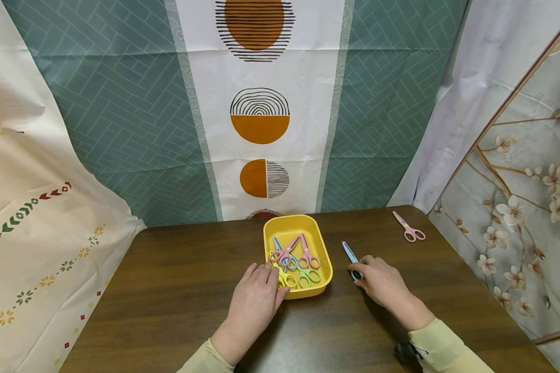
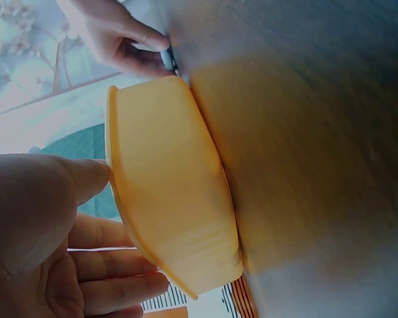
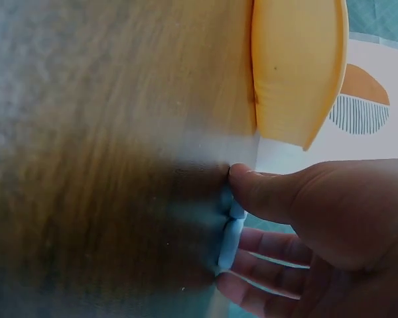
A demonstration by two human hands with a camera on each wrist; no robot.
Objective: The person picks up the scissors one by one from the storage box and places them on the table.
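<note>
A pair of blue scissors (image 1: 350, 252) lies on the table to the right of a yellow tray (image 1: 325, 256), blades toward the back. My right hand (image 1: 381, 280) is at its handles, thumb on one side and fingers on the other, pinching them low at the tabletop; the right wrist view shows the blue handle (image 3: 231, 242) between them. My left hand (image 1: 254, 298) rests at the tray's front left corner, thumb on the rim and fingers extended along the left side. Inside the tray are pink scissors (image 1: 304, 254), green scissors (image 1: 309, 278), yellow scissors (image 1: 289, 280) and a blue pair, overlapping.
Another pair of pink scissors (image 1: 408, 227) lies at the back right of the dark wooden table (image 1: 191, 269). A patterned curtain (image 1: 135, 103) hangs behind the table's back edge, with a floral cloth (image 1: 518, 228) on the right and a cream one (image 1: 42, 233) on the left.
</note>
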